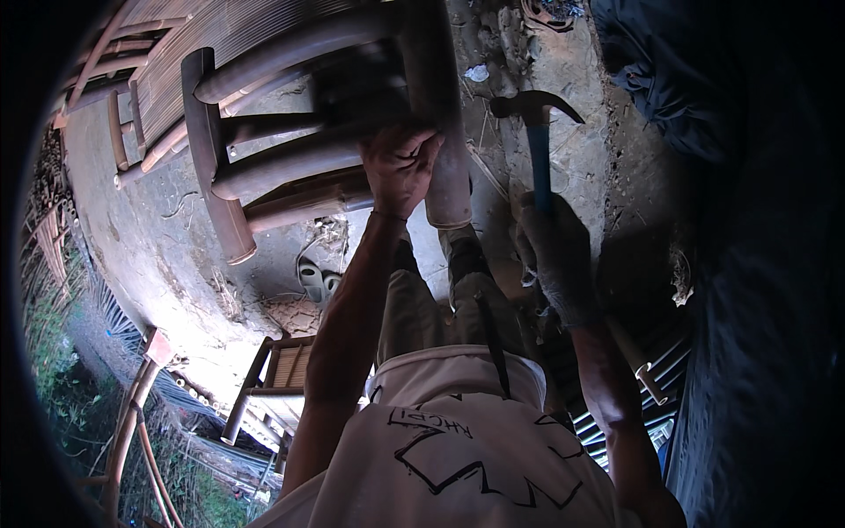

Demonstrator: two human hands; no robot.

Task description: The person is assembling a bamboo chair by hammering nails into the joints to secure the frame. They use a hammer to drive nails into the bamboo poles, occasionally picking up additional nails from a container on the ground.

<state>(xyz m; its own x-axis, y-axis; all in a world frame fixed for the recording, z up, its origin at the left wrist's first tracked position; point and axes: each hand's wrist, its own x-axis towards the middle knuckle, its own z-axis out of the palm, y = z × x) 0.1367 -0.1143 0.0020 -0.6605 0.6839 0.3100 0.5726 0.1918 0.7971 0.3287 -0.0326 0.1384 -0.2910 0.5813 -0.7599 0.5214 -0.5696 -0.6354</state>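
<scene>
Toward the floor's (132, 238) upper left corner: slatted bamboo bench (167, 75). Near its lower left edge: small stool (289, 365), slatted seat.

Right of these, over the upper part of the floor: bamboo frame (290, 161), round rungs running from a short crosspiece (211, 145) to a thick post (451, 180). Sandals (310, 277) on the floor just below it. Whether the frame rests on the floor or is propped up: cannot tell.

Left hand (400, 167), bare: at the joint of rung and post, fingers curled in. Full grip on the rung, or pinch on something small: cannot tell.

Handling (judged): frame stiff, probably light for its bulk if the poles are hollow; smooth skins may slip or roll under the palm; ends liable to split along the grain. Best hold: around a rung close to the post.

Right of the post: hammer (540, 158), claw head upward, blue handle. Right hand (556, 251), gloved, fingers closed around the handle's lower end; hammer likely top-heavy, so low hold suits. Floor's right edge: dark cloth (660, 88).
</scene>
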